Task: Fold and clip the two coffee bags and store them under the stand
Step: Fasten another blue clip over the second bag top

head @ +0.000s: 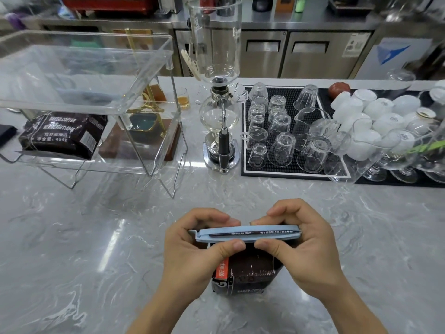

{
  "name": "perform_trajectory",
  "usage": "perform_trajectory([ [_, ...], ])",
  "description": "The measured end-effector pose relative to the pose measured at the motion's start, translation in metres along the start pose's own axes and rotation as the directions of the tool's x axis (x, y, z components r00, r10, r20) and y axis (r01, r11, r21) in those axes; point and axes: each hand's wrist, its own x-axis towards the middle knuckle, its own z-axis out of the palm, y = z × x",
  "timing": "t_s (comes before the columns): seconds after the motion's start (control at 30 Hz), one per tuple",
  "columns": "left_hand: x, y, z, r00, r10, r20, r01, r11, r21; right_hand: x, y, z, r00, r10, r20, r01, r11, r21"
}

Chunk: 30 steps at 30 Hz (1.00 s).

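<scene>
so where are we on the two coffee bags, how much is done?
Roughly halfway. Done: one dark coffee bag already lies on the low shelf under the clear acrylic stand; whether it is clipped can't be seen. In hand: left hand and right hand pinch a light blue sealing clip along the folded top of the second coffee bag. Left: finish clipping, then store it under the stand.

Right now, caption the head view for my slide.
Both hands press a blue clip onto a coffee bag; another bag lies under the stand.

Siphon brewer [220,121] beside upturned glasses [281,131]
</scene>
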Motion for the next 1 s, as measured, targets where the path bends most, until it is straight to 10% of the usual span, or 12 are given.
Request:
perform_trajectory([
  [1.0,0.001,-0.015,-0.009,0.995,-0.035,0.097,0.03,0.998,0.049,-0.006,0.021,0.001,0.997,0.065,-0.041,-0.061,0.993,0.099],
])
